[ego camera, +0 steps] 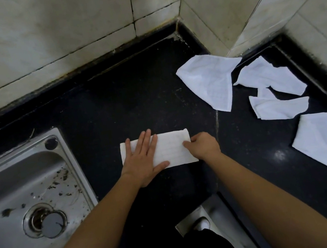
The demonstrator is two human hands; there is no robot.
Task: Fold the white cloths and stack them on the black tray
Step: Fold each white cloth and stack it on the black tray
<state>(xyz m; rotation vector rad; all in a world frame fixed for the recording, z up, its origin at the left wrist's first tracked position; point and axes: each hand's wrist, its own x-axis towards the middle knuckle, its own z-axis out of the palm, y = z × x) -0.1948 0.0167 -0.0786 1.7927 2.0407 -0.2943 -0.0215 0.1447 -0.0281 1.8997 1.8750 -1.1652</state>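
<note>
Black stone bench [133,96] beside the steel sink [17,177] held a limp, light folded white cloth [170,150]; left hand [143,163] lay spread flat on it, right hand [204,144] pinched its end, probably the best hold.

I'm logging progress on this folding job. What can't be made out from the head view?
- Black tray: nowhere in the head view, so no stack can be checked.
- Folded cloth: left part covered by the left hand, right edge by the right hand; layer count unclear.
- Sink: cut off by the frame's left and bottom edges.
</note>
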